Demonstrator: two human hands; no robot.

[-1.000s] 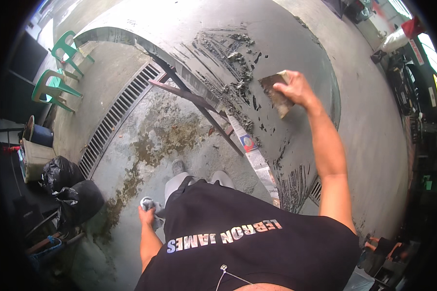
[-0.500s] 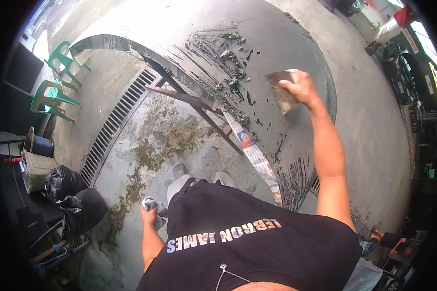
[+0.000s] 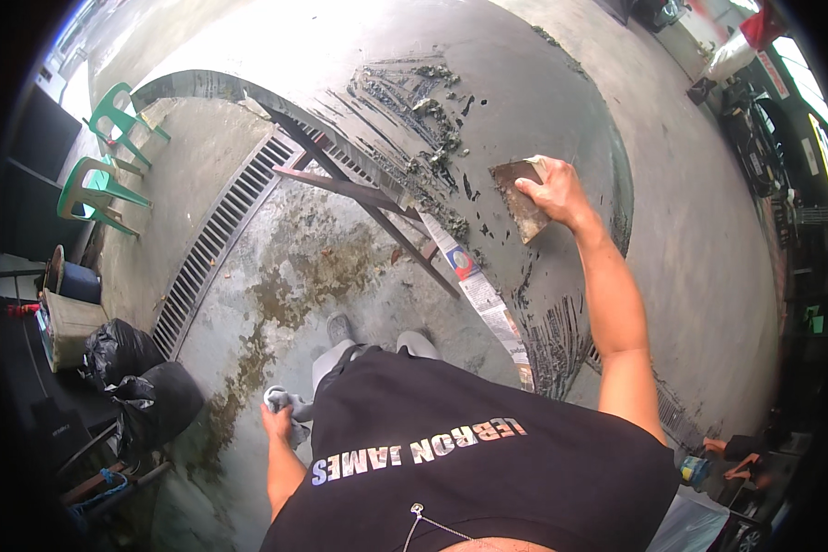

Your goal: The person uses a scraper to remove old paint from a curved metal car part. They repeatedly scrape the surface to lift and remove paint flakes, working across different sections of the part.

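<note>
My right hand (image 3: pixel 554 193) is gripping a flat, rectangular, brown-stained scraper (image 3: pixel 517 204) by its pale upper edge, the thumb lying across its face and the other fingers mostly hidden behind it. The scraper is sitting over the broad, curved, smooth grey surface (image 3: pixel 575 129), just to the right of a few dark gouges; whether its lower edge is touching, I cannot tell. Down by my side, my left hand (image 3: pixel 274 421) is closing around a crumpled grey-and-white cloth (image 3: pixel 288 402), well apart from the surface.

I judge that I am in the middle of a scraping step — dark grey, crumbly residue (image 3: pixel 437 152) is lying in clumps beside long streaks, and another dark, streaked patch (image 3: pixel 557 340) is showing at the surface's near end. A strip of printed white paper (image 3: pixel 489 308) is running along the surface's near edge.

As I am reading it, the next move is calling for a steady, low-angled blade, with even pressure along its whole edge — a tilted corner could be cutting fresh gouges. The cloth is probably waiting for wiping.
</note>
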